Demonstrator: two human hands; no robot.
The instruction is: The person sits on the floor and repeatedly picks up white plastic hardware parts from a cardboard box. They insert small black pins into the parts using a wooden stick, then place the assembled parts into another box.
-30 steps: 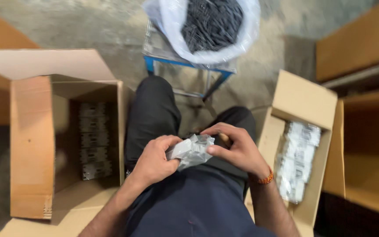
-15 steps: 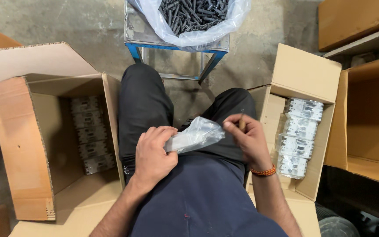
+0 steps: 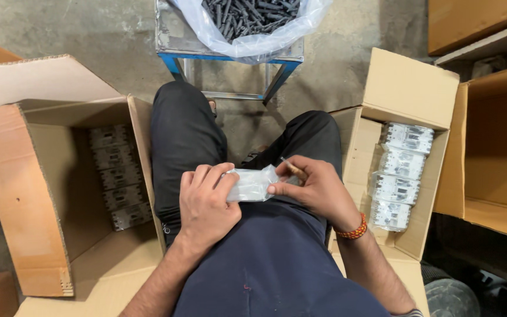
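From where I watch, three containers ring the seated person. On my left an open cardboard box (image 3: 60,194) lies on its side, and against its inner wall I see a column of dark grey moulded parts (image 3: 115,176), stacked one above another. On my right a second open carton (image 3: 400,94) holds a column of pale, plastic-wrapped units (image 3: 400,173), four that I can count, running from the far end towards the near end. Ahead, on a small blue-framed metal stand (image 3: 230,58), a clear plastic sack (image 3: 265,35) gapes open, filled with dark rod-like pieces (image 3: 247,12). More cardboard boxes (image 3: 494,135) stand at the far right. Over the lap, between the knees, sits a small clear plastic pouch (image 3: 252,185); its long axis runs side to side across my view, one end under each hand, roughly level. The left hand (image 3: 206,205) has a narrow grip, fingers curled over the pouch's left end with the thumb underneath. The right hand (image 3: 315,188) pinches the pouch's right end between thumb and fingertips, also a narrow closed grip, and a thin dark stick-like piece (image 3: 291,166) pokes out above its fingers, pointing up and to the left. An orange beaded bracelet (image 3: 352,228) circles the right wrist.
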